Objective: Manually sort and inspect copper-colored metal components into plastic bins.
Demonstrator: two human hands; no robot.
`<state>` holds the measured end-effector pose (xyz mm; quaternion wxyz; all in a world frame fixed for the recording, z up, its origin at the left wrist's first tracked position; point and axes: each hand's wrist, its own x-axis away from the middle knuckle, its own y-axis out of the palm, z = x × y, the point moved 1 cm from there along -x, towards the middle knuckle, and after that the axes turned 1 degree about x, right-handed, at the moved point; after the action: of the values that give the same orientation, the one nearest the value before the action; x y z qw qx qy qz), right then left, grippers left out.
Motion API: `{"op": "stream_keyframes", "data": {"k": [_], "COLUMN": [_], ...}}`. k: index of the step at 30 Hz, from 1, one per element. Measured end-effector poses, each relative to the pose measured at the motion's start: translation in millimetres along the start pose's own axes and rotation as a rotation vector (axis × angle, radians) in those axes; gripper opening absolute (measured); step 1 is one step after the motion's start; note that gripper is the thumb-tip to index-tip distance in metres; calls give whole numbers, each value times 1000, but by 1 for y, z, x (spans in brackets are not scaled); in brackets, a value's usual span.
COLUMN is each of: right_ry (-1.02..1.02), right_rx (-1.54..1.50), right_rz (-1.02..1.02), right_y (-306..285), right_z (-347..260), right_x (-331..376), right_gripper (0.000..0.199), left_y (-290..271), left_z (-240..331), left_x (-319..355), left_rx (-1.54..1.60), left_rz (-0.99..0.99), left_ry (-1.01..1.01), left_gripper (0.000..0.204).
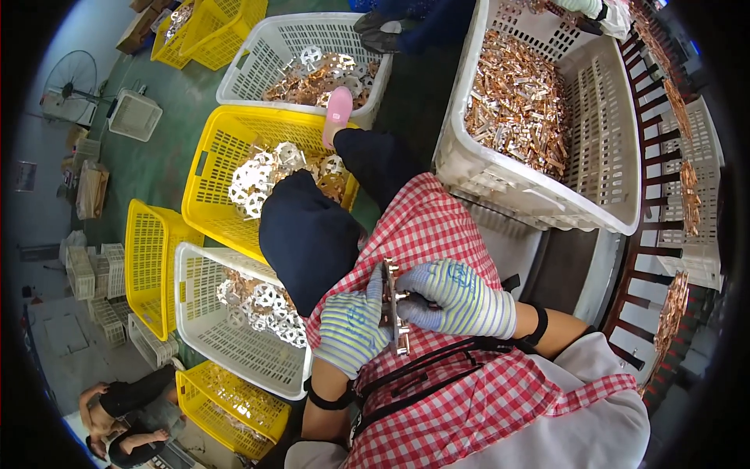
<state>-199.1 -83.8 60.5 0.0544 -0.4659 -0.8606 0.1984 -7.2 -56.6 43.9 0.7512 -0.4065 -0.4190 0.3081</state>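
Over the red-checked apron on my lap, a flat metal part with small pegs (401, 338) stands on edge between my two gloved hands. My left hand (353, 330), in a striped knit glove, grips it from the left side. From the right, my right hand (449, 295), gloved alike, pinches at the part's face; any small piece between its fingertips is hidden. To the right stands a big white crate (539, 176) with a heap of small copper-coloured metal pieces (516, 102).
Left of my legs, a yellow crate (226, 125) and a white crate (234, 363) hold silvery cut-out plates. Another white crate (312, 27) lies ahead. A slatted rack (652, 195) with copper pieces stands at right. People are at lower left and at the top.
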Motion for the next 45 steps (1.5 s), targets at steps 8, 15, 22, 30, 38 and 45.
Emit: {"op": "stream_keyframes", "data": {"k": [8, 15, 22, 30, 38, 45], "right_ry": [-71, -41, 97, 272, -30, 207], "right_rx": [311, 146, 85, -51, 895, 1293], "right_rz": [-112, -181, -168, -223, 151, 847], "right_y": [1, 9, 9, -2, -77, -198], "right_z": [8, 17, 13, 6, -25, -4], "right_x": [1, -4, 7, 16, 44, 51], "right_gripper": [28, 24, 18, 16, 18, 47], "left_y": [0, 23, 38, 23, 74, 112], "left_z": [-14, -17, -21, -7, -61, -62], "left_x": [-8, 0, 1, -6, 16, 16], "left_rx": [259, 215, 236, 263, 1013, 1796], "left_rz": [-147, -131, 89, 14, 47, -269], "left_ry": [156, 116, 251, 239, 190, -10], "left_gripper": [91, 85, 75, 74, 46, 45]}}
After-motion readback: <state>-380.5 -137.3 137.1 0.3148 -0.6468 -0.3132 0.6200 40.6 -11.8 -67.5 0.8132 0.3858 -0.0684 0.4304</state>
